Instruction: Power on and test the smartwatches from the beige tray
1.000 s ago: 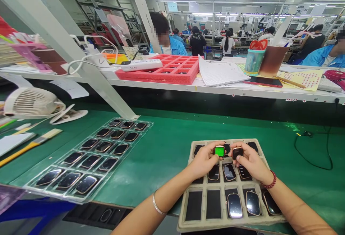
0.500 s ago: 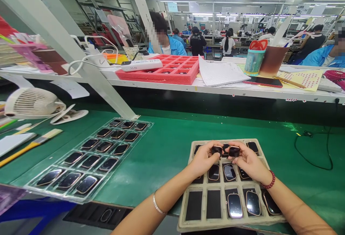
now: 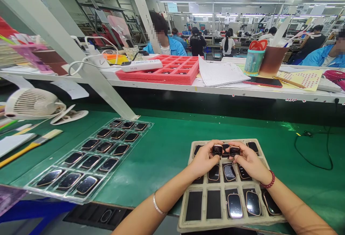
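Over the back row of a beige compartment tray [image 3: 187, 224], my left hand [image 3: 207, 157] pinches a smartwatch [image 3: 217, 150] with a dark face and gold rim. Close beside it, my right hand [image 3: 246, 159] grips a second smartwatch [image 3: 234, 151] by its edge. Both screens are tilted up toward me, slightly apart. Beneath my hands, more watches lie in the tray's black-lined compartments, such as a front-row watch [image 3: 235, 205]; two front compartments at the left hold no watch. My fingers hide part of the back and middle rows.
To the left lies a clear plastic tray [image 3: 88, 200] filled with several watches. Beyond it are a white fan [image 3: 33, 103] and a yellow-handled brush [image 3: 32, 147]. A shelf [image 3: 172, 86] spans the back, bearing a red foam tray [image 3: 159, 77]. A black cable [image 3: 314, 160] lies right. Co-workers sit beyond.
Both watches have tilted slightly, and faint light marks now show on their screens. My hands have barely shifted; the trays stay in place.
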`<state>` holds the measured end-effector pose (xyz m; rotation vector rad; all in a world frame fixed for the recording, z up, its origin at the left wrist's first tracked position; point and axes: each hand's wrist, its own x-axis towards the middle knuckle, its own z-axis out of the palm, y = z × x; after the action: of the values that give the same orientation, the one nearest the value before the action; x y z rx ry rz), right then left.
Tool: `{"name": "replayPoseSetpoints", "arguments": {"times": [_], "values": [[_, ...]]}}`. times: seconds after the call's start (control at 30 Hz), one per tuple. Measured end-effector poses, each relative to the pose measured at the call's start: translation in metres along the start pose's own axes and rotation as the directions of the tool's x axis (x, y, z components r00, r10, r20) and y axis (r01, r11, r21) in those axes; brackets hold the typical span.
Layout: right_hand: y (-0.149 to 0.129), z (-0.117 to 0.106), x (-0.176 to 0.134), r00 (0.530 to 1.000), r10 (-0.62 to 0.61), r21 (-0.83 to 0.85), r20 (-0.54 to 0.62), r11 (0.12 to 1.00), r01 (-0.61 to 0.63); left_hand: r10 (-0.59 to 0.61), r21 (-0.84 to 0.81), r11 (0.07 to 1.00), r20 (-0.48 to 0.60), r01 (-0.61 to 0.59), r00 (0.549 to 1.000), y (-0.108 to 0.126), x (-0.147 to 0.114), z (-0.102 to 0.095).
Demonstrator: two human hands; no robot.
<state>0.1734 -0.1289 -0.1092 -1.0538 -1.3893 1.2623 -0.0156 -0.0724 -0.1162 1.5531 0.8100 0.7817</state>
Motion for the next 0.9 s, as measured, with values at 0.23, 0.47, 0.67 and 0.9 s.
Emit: {"name": "replayPoseSetpoints", "arguments": {"times": [0.23, 0.47, 0.67, 0.9], "values": [[-0.002, -0.003, 0.002, 0.996, 0.086, 0.191, -0.025, 0.978, -0.08, -0.081, -0.311, 0.945, 0.079, 0.102, 0.994, 0.011, 0.0, -0.001], [-0.006, -0.02, 0.005, 0.945, 0.3, 0.539, 0.13, 0.778, -0.322, -0.227, -0.635, 0.672, 0.313, 0.381, 0.922, 0.012, 0.005, -0.014], [-0.001, -0.028, 0.007, 0.905, 0.343, 0.597, 0.25, 0.681, -0.423, -0.299, -0.659, 0.578, 0.378, 0.481, 0.876, 0.011, 0.01, -0.017], [-0.006, -0.015, 0.003, 0.967, 0.219, 0.448, 0.127, 0.857, -0.253, -0.206, -0.491, 0.818, 0.236, 0.299, 0.95, 0.016, 0.001, -0.004]]}}
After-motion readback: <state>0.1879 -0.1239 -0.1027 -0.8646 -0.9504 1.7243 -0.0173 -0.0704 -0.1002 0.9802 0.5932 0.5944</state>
